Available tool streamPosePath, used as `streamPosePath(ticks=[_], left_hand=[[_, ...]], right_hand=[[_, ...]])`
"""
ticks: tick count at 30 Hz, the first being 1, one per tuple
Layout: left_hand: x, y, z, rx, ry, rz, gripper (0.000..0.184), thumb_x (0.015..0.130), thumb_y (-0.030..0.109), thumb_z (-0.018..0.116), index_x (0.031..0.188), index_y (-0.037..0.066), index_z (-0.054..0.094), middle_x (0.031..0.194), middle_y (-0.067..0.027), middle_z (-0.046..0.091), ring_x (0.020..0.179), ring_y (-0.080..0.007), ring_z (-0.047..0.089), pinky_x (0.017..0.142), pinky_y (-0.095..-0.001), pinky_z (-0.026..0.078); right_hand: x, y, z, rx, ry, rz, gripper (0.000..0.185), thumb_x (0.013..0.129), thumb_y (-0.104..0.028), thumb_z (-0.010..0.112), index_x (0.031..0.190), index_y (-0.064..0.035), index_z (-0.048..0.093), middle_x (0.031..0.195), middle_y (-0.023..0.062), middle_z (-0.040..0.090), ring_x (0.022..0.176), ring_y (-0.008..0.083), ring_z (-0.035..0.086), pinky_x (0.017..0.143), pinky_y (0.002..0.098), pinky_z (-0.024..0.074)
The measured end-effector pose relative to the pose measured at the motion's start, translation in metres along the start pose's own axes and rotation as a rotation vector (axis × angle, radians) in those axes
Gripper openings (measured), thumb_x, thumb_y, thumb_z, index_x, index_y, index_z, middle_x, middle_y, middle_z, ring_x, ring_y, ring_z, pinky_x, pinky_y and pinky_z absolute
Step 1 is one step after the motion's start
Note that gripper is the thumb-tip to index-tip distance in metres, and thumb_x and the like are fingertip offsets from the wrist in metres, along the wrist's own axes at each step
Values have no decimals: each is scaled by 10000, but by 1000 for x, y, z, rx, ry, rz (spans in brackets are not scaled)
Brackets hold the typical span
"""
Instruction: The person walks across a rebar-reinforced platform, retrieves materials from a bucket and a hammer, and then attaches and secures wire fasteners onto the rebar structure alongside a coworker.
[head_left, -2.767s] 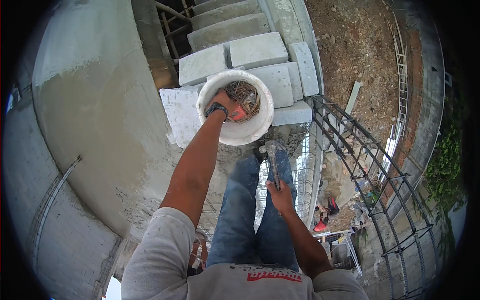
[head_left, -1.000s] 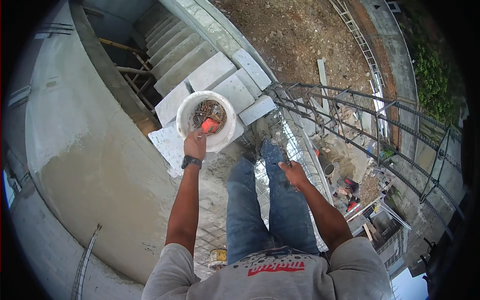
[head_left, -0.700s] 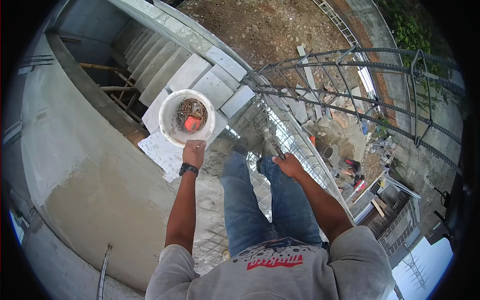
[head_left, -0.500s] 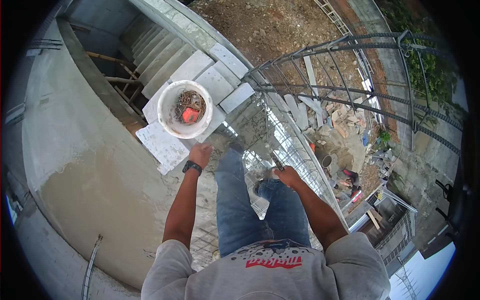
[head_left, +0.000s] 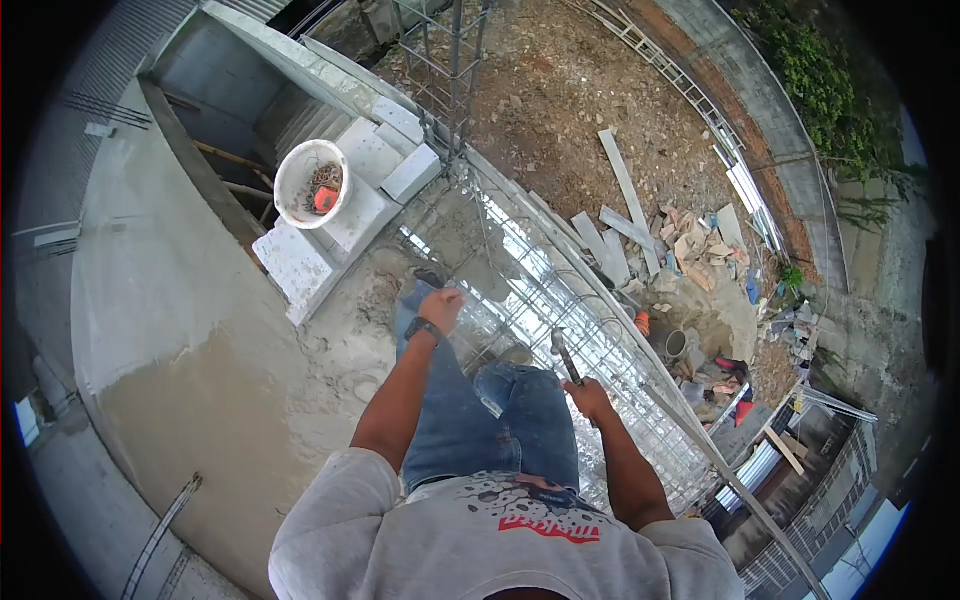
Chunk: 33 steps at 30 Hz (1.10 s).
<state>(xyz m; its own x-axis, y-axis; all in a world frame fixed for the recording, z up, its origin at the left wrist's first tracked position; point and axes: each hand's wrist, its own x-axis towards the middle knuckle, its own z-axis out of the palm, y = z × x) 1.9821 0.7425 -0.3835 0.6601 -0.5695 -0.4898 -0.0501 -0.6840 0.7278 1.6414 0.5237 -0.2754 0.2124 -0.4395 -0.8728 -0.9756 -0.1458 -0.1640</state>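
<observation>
My right hand (head_left: 592,400) is wrapped round the handle of a hammer (head_left: 568,360), its head pointing up and forward over the steel grid. Over my bent leg is my left hand (head_left: 440,309), a dark watch on its wrist. Its fingers are curled together, and whatever may be in them is hidden. Ahead and to the left, a white bucket (head_left: 296,182) stands on pale blocks (head_left: 292,268). Thin rusty pieces, perhaps nails or wire, lie inside it with a red object (head_left: 325,200).
A rebar grid (head_left: 610,370) over shiny sheeting spreads beneath and right of me, beside a slab edge. Below that edge lie rubble (head_left: 700,250) and planks. A stairwell opening (head_left: 215,130) is at the left. An upright rebar cage (head_left: 455,70) stands ahead.
My view has turned, and the bucket now appears farther up and left. My left hand has moved from near the blocks to over my leg. The hammer now shows more fully.
</observation>
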Motion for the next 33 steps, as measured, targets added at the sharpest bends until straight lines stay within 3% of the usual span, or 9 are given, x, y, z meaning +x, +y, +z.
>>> streamPosePath(ticks=[3, 6, 14, 16, 19, 27, 30, 32, 33], left_hand=[[-46, 54, 70, -81, -122, 42, 279, 943, 314, 695, 1056, 69, 764, 889, -117, 755, 809, -201, 712, 759, -356, 544], [-77, 93, 114, -207, -251, 68, 277, 917, 319, 724, 990, 53, 755, 867, -111, 742, 799, -228, 706, 741, -383, 539], [-78, 114, 92, -74, -237, 121, 289, 935, 331, 713, 1046, 69, 762, 917, -139, 749, 844, -233, 721, 764, -381, 545], [-63, 96, 68, -37, -178, 76, 289, 940, 330, 702, 1062, 75, 764, 935, -140, 755, 851, -255, 728, 773, -385, 551], [-32, 49, 41, -100, -77, 23, 248, 950, 246, 704, 1055, 28, 760, 862, -14, 724, 764, -72, 642, 681, -284, 533], [78, 24, 2, 71, -78, -108, 231, 972, 266, 690, 955, 42, 740, 743, 21, 650, 645, -64, 574, 586, -245, 464], [137, 33, 4, -90, -241, -303, 289, 948, 320, 689, 1009, 44, 753, 811, -76, 730, 732, -154, 667, 712, -327, 530], [189, 19, 1, 85, -341, -243, 270, 928, 304, 688, 978, 44, 741, 748, -38, 692, 682, -119, 622, 659, -311, 501], [210, 23, 2, 84, -348, -279, 263, 921, 302, 689, 964, 47, 737, 732, -41, 681, 671, -119, 614, 653, -311, 495]], right_hand=[[-26, 94, 7, 217, 91, 98, 559, 886, -522, 732, 778, 9, 595, 584, 78, 570, 466, 207, 560, 465, 390, 438], [-69, 141, -4, 393, 87, 248, 522, 900, -485, 726, 770, 1, 588, 541, 72, 537, 416, 192, 515, 414, 386, 386], [-79, 220, 12, 607, 17, 416, 567, 884, -468, 743, 589, -22, 552, 506, 89, 530, 384, 234, 500, 399, 418, 369], [-68, 206, 7, 608, -2, 385, 570, 885, -473, 738, 587, -27, 546, 501, 91, 530, 383, 230, 515, 394, 411, 378], [-44, 168, -4, 558, 22, 309, 556, 889, -482, 728, 609, -37, 547, 482, 76, 508, 384, 223, 523, 399, 406, 392], [61, 70, -9, 521, 48, 222, 524, 906, -520, 716, 768, -28, 597, 589, 67, 570, 485, 187, 545, 498, 391, 433], [101, 10, -36, 425, 59, 215, 539, 906, -519, 707, 791, -2, 603, 638, 107, 597, 599, 241, 598, 615, 425, 467], [132, -25, -60, 483, -83, 225, 627, 884, -576, 683, 957, 46, 657, 872, 264, 705, 864, 421, 704, 804, 485, 522], [147, -46, -77, 416, -141, 242, 631, 896, -556, 680, 1066, 51, 654, 979, 279, 713, 960, 426, 700, 870, 485, 522]])
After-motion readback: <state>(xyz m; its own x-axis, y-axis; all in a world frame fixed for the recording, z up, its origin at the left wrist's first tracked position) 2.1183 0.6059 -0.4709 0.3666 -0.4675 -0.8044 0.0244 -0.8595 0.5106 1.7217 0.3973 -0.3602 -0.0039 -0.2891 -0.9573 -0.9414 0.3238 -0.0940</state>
